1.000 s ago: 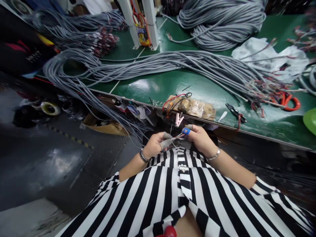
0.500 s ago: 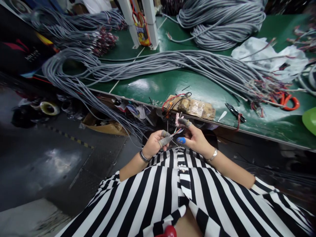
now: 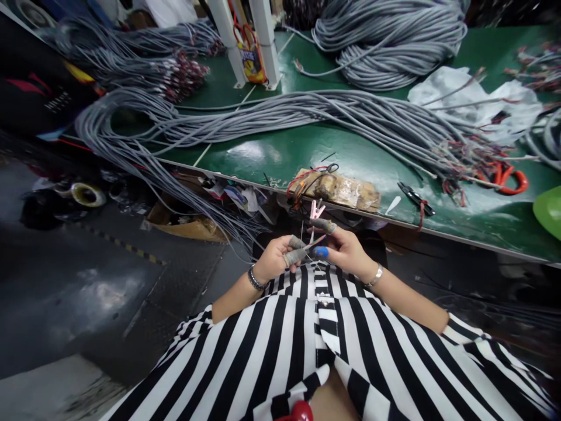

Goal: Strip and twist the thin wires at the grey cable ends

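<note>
My left hand (image 3: 280,255), with grey covers on finger and thumb, is closed on the end of a cable, from which thin coloured wires (image 3: 317,242) fan out. Facing it, my right hand (image 3: 348,250) has a blue-covered thumb and a grey-covered index finger. A gap shows between those two fingertips, with the wire ends close to the thumb. Just beyond the index fingertip stands a pink clip (image 3: 316,209), close to the bench edge. What the left palm hides cannot be seen.
On the green bench (image 3: 263,153) lies a long bundle of grey cables (image 3: 263,117), hanging over the edge at left. A taped wooden block (image 3: 346,190), black cutters (image 3: 415,197) and orange-handled scissors (image 3: 511,180) lie nearer. A large cable coil (image 3: 385,52) sits behind.
My right index finger has come down and left, closer to the thumb and wires. The pink clip shows more fully above it. My left hand has shifted slightly right.
</note>
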A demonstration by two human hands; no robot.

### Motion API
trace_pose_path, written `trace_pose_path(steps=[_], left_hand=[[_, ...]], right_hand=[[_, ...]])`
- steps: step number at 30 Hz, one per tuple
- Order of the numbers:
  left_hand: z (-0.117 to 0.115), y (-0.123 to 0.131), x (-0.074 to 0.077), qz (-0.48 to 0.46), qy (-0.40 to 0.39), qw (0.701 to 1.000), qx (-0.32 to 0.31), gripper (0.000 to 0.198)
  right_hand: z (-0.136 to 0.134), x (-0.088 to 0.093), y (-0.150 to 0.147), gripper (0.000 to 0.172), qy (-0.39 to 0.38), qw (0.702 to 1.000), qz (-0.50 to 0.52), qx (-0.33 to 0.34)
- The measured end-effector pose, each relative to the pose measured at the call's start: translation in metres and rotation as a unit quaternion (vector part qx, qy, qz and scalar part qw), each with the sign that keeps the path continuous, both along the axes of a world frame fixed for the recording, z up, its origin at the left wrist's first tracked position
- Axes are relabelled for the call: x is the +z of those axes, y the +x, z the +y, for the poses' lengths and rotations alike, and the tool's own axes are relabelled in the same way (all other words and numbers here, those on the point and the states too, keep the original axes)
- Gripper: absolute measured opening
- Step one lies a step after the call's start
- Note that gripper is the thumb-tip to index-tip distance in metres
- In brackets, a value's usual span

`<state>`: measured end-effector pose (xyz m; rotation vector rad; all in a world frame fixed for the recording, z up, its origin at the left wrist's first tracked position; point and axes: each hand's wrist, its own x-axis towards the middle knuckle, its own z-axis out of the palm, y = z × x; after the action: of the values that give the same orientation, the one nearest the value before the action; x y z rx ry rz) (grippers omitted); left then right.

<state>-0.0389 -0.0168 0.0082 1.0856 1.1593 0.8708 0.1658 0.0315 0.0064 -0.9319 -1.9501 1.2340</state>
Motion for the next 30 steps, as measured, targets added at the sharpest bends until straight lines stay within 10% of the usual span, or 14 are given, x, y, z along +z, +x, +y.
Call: trace_pose_path(steps=[7,12,18,23,26,30], left_hand=[[0.000,-0.001,-0.001,-0.003,-0.003,1.000,-0.007,0.038],[-0.001,-0.001,-0.004,0.070,0.045,0.996,0.026,0.031],[-0.001,-0.004,-0.001,0.316,0.262,0.911,-0.051,0.010],[0.001,-0.011,-0.001,0.177,0.256,0.940,-0.141,0.018],[0.000,-0.013,-0.005,0.056,0.135,0.985,-0.090,0.030],[0.000,-0.011,-0.012,0.035,0.038,0.999,-0.014,0.036]], right_hand=[[0.006,-0.006,-0.004,0.024,0.025,0.998,0.030,0.050],[-0.005,0.005,-0.005,0.019,0.142,0.980,-0.124,0.057],[-0.013,0.023,-0.002,0.013,0.296,0.911,-0.285,0.029],[0.008,0.018,-0.002,0.031,-0.001,0.987,-0.142,0.073],[0.014,0.008,-0.005,0.039,-0.226,0.970,-0.008,0.084],[0.008,0.005,-0.007,0.040,-0.250,0.967,0.036,0.036]])
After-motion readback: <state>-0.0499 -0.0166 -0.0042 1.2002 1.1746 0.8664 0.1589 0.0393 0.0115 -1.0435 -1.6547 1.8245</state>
